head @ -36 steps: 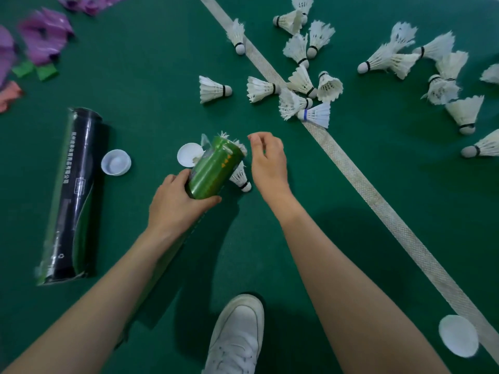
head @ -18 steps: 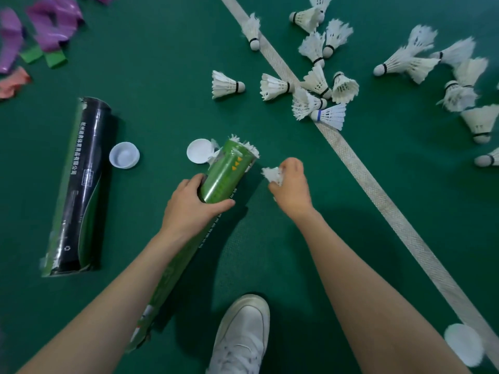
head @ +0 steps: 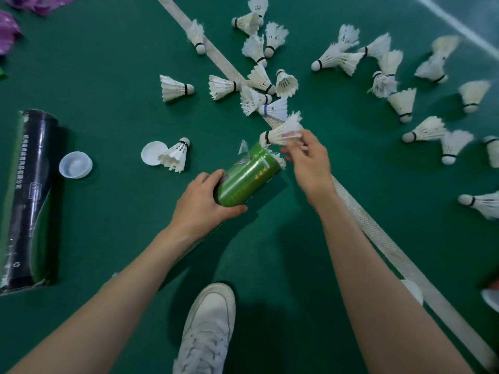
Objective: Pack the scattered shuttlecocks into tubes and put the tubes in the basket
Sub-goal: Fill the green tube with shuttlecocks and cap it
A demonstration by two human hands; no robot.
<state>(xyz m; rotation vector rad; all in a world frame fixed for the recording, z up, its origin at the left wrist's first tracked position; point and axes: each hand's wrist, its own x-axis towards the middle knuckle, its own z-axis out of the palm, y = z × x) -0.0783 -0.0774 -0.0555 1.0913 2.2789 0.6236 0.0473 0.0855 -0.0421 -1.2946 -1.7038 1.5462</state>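
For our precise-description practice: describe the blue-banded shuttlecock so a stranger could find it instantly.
Follow the white court line crossing the green floor to the cluster of shuttlecocks lying over it. At the cluster's near end lies the blue-banded shuttlecock; its neighbours all wear black bands.

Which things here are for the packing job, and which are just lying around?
For the job: green tube in the left hand, shuttlecock in the right hand, loose shuttlecocks, black tube, white caps.
Just lying about: purple scraps, white shoe.
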